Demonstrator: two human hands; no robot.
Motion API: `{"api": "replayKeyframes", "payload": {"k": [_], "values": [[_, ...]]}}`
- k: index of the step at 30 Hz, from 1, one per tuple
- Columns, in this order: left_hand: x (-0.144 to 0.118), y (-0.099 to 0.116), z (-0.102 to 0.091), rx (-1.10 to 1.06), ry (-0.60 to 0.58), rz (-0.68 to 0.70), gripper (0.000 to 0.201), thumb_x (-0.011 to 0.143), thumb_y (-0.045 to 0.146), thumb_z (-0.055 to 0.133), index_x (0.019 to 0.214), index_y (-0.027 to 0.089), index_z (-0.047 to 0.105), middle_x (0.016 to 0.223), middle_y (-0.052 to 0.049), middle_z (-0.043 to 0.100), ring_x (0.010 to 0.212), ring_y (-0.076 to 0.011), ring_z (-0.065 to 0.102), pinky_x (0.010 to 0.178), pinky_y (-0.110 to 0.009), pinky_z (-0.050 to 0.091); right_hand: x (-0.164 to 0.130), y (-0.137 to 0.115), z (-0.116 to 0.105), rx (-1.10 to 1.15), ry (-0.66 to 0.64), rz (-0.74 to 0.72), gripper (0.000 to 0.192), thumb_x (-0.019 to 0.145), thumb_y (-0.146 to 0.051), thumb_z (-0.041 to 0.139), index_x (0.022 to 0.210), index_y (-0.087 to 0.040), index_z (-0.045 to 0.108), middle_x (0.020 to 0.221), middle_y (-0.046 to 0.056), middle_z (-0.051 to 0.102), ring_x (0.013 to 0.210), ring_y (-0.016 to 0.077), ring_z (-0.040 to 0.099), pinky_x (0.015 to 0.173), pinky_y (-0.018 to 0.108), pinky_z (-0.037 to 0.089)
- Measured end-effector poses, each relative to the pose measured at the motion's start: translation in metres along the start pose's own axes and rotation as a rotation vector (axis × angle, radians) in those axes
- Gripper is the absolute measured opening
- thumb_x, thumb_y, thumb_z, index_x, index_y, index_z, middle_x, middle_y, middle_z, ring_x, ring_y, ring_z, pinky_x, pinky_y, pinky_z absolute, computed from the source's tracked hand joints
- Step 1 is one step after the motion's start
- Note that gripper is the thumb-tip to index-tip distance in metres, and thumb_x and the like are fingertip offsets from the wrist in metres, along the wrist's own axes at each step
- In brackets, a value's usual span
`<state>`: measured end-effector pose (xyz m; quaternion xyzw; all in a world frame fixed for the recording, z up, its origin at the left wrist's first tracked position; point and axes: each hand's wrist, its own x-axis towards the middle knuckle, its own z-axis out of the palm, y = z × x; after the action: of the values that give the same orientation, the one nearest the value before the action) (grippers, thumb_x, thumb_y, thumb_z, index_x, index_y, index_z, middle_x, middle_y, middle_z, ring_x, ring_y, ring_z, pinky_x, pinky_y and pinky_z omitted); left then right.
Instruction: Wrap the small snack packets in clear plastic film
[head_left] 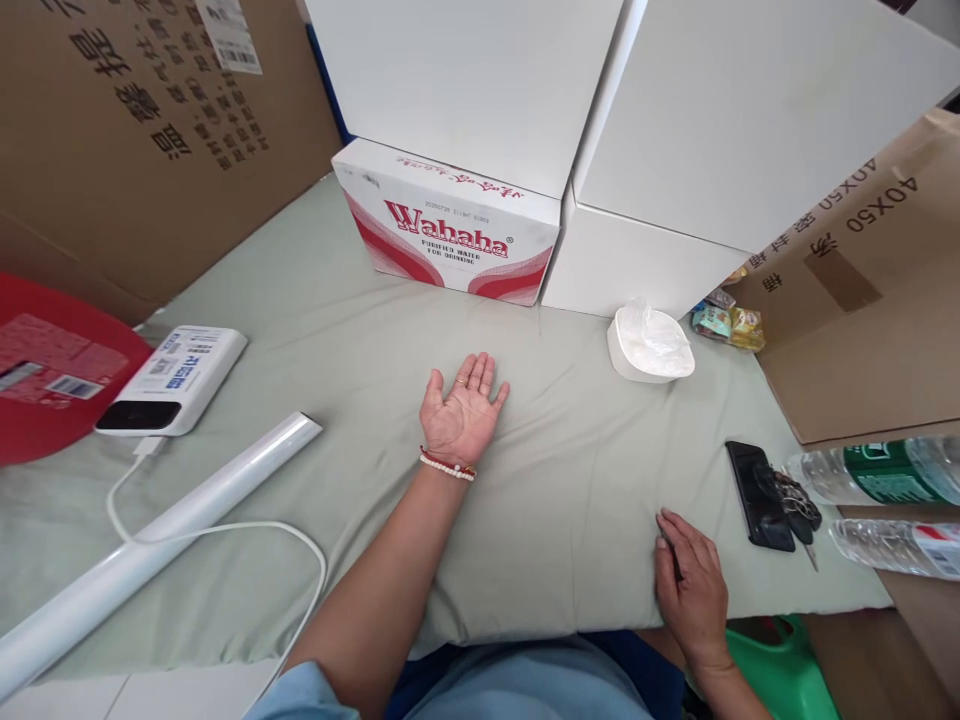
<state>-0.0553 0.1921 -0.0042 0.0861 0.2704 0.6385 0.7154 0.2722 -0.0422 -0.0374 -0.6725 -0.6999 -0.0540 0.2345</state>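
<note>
My left hand [463,415] lies palm up on the pale green cloth [555,450], its fingers stretched and slightly apart, holding nothing. A ring circles one finger, and a beaded bracelet [448,466] with a red cord is on that wrist. Near the front edge, my right hand [691,588] rests with its fingers curled and pressed together. A thin dark strip shows between thumb and fingers; what it is I cannot make out. To the right of this hand lie a black phone [756,490] and a bunch of keys [799,508].
A Wahaha water carton [450,230] and white boxes [667,110] stand at the back. A white tub [651,345] with a plastic bag sits before them. Left are a power bank [187,375], a cable [300,530] and a white tube [172,535]. Bottles [892,472] lie right.
</note>
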Motion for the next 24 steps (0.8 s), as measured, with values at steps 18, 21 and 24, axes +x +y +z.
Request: {"api": "replayKeyframes", "payload": {"k": [18, 21, 24], "values": [[-0.013, -0.011, 0.009, 0.303, 0.000, 0.021, 0.070, 0.070, 0.036, 0.088, 0.063, 0.023, 0.020, 0.054, 0.012, 0.016, 0.044, -0.0045, 0.015, 0.042, -0.021, 0.015, 0.003, -0.004, -0.002, -0.069, -0.055, -0.019, 0.032, 0.100, -0.024, 0.048, 0.127, -0.019, 0.063, 0.125, 0.016, 0.068, 0.114, 0.0310, 0.062, 0.097, 0.052, 0.050], [-0.022, -0.009, 0.013, 0.491, 0.000, 0.035, 0.067, 0.084, 0.061, 0.072, 0.060, 0.024, 0.022, 0.052, 0.010, 0.016, 0.045, -0.0066, 0.014, 0.044, -0.025, 0.014, 0.006, -0.004, -0.004, -0.039, -0.056, 0.055, 0.028, 0.099, -0.026, 0.049, 0.121, -0.021, 0.065, 0.121, 0.014, 0.069, 0.112, 0.0300, 0.062, 0.097, 0.051, 0.051], [-0.027, 0.004, 0.012, 0.766, 0.062, 0.161, 0.058, 0.091, 0.062, 0.062, 0.060, 0.024, 0.031, 0.053, 0.007, 0.029, 0.049, -0.0094, 0.025, 0.047, -0.027, 0.021, 0.038, 0.003, -0.008, 0.026, -0.135, 0.147, 0.023, 0.100, -0.033, 0.050, 0.104, -0.021, 0.069, 0.104, 0.011, 0.070, 0.099, 0.0268, 0.064, 0.089, 0.044, 0.054]]}}
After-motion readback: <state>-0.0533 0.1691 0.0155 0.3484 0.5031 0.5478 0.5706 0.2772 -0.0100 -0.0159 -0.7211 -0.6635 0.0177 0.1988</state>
